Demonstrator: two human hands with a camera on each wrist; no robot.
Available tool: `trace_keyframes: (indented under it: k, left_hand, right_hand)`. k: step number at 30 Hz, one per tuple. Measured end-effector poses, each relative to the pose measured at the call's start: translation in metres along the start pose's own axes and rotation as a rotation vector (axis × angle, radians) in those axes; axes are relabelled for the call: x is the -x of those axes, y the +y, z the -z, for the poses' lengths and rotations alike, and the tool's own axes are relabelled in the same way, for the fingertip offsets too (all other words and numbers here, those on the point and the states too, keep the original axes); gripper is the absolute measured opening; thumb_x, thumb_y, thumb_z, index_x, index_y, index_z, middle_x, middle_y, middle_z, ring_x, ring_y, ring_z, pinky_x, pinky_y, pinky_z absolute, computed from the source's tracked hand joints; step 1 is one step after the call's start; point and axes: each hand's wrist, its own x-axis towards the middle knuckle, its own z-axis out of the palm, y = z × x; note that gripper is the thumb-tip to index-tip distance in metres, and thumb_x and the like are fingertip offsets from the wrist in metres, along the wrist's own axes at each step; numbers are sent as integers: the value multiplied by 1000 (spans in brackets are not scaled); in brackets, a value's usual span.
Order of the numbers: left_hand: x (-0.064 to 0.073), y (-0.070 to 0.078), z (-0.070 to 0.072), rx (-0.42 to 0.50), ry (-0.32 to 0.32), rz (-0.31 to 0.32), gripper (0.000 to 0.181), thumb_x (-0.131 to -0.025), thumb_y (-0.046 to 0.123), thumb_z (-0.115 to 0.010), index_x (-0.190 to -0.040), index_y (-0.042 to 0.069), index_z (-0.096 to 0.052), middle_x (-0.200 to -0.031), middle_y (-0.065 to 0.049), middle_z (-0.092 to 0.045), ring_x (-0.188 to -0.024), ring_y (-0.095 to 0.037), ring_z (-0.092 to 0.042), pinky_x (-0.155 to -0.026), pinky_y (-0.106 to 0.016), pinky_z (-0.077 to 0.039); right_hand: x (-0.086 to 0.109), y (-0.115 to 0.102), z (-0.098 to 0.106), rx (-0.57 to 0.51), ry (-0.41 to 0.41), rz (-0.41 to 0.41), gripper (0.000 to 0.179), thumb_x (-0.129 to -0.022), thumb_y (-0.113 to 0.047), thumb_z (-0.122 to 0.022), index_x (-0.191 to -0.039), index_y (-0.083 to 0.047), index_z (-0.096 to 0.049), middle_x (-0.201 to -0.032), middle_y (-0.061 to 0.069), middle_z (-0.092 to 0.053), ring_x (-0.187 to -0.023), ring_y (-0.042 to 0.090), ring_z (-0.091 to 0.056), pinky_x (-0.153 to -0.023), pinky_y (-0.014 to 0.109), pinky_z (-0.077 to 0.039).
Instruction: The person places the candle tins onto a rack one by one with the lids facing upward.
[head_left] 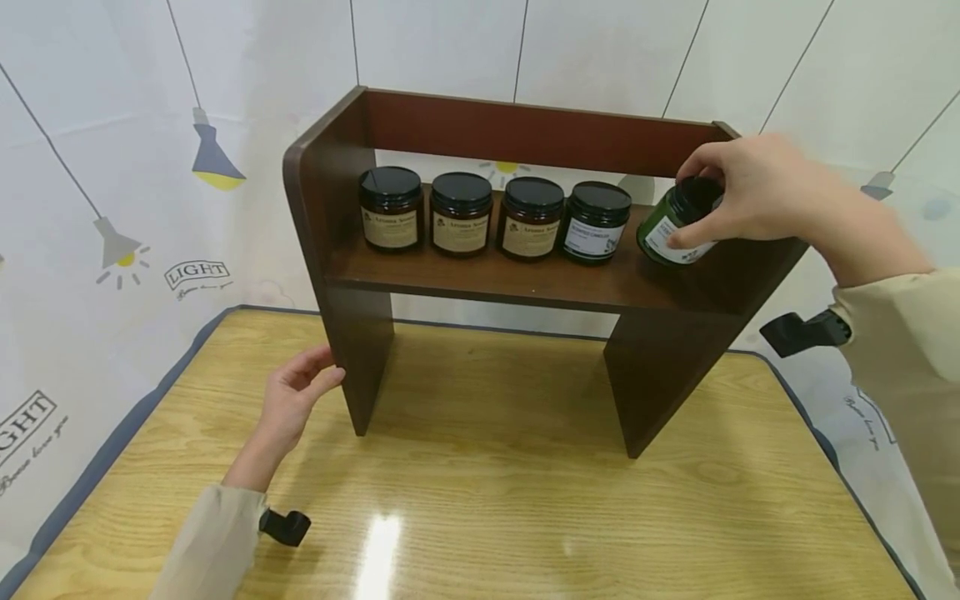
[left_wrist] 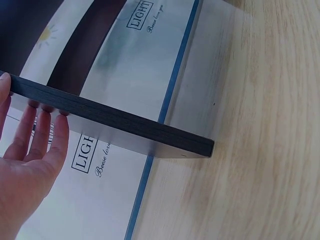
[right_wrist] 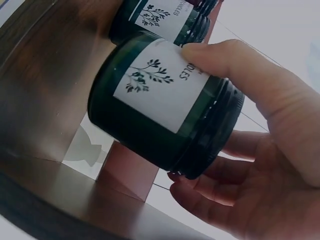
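My right hand [head_left: 757, 187] grips a green glass candle jar [right_wrist: 150, 95] with a black lid and white label. The jar is tilted at the right end of the shelf board, thumb on its label side and fingers around the lid. My left hand [head_left: 292, 396] holds the left side panel [left_wrist: 115, 112] of a dark brown wooden shelf [head_left: 480, 279], thumb at the front edge and fingers on the outer face. Left of the held jar stands another white-labelled jar [head_left: 597, 223], then amber jars with tan labels, including an amber jar [head_left: 461, 215] and a leftmost jar [head_left: 391, 208].
The shelf stands on a light wood-grain table [head_left: 480, 517]. Its right side panel [head_left: 667, 375] is near my right forearm. Behind hangs a white wall covering [head_left: 247, 50] printed with lamps. A black wrist camera [head_left: 806, 332] sits on the right sleeve.
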Motion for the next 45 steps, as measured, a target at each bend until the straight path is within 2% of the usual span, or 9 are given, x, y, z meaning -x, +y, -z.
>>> trace_keyframes:
  k: [4,11,17,25,33,40,45]
  left_hand:
    - [0,0,0,11,-1,-14,41,-83,-19,-55,-105,12,-70,-96,3,-68,-87,-9,-62,-74,-23,-54]
    - [-1,0,-1,8,-1,-8,41,-83,-19,-55,-107,11,-69,-97,4,-68,-89,-9,-62,-75,-23,-54]
    - [-2,-2,-1,9,-1,-10,42,-83,-20,-54,-106,12,-70,-97,4,-68,-89,-9,-62,-74,-23,-54]
    - [-1,-1,0,-36,7,38,39,-85,-14,-56,-106,16,-69,-98,7,-67,-90,-8,-61,-76,-21,-53]
    - [0,0,-1,-35,12,43,40,-85,-15,-56,-106,16,-69,-97,7,-67,-89,-8,-61,-76,-21,-53]
    - [1,3,-1,-73,35,84,36,-86,-10,-58,-104,19,-70,-97,8,-67,-89,-7,-60,-76,-19,-52]
    - [1,3,-1,-78,42,90,36,-86,-10,-59,-103,20,-70,-97,8,-67,-88,-7,-60,-76,-18,-52]
  right_hand:
    - [-7,-2,-3,-10,-56,10,67,-69,-36,-80,-117,3,-54,-102,25,-61,-88,34,-55,-73,50,-49]
    - [-15,-2,-9,-28,-109,43,65,-70,-33,-80,-117,4,-54,-103,24,-61,-91,33,-55,-76,48,-49]
    - [-20,-1,-10,-32,-161,24,68,-72,-32,-78,-121,6,-51,-108,25,-59,-93,33,-53,-76,47,-47]
    - [-25,-1,-10,-49,-184,27,69,-73,-31,-77,-124,6,-49,-112,24,-59,-94,32,-53,-78,46,-46]
    - [-27,-1,-11,-59,-200,18,72,-74,-33,-77,-127,7,-48,-120,27,-54,-103,35,-51,-84,51,-44]
    - [-28,0,-13,-77,-197,3,71,-75,-34,-76,-127,7,-49,-118,26,-54,-100,34,-51,-82,50,-44]
    - [-30,-1,-14,-83,-191,-10,71,-76,-36,-75,-126,7,-50,-117,26,-55,-100,35,-51,-82,51,-45]
